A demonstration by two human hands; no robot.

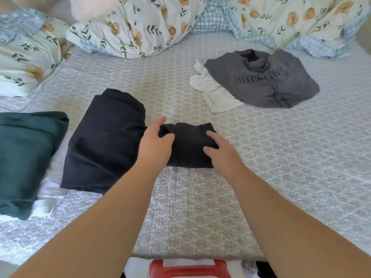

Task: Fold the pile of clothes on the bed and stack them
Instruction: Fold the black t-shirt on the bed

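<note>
Between the two outstretched forearms, at their far end, lies a small folded black cloth garment (190,146) on the grey-and-white patterned quilted bed cover (200,207). Both bare arms reach forward from the lower corners and converge on it. At its left end the left hand (155,146) sits palm down, with its fingers bent over that end and the thumb lifted toward the far side; whether it truly pinches the cloth I cannot tell. On the garment's right end rests the right hand (220,152), fingers loosely spread and nearly straight, thumb pointing inward. The hands are apart, with dark cloth showing between them. Just left of the left hand, touching the small garment, is a larger folded black fabric bundle (104,141), and further left a folded dark green garment (26,157). Well beyond the right hand lie an unfolded grey printed shirt (265,79) over a crumpled white cloth (212,91)
</note>
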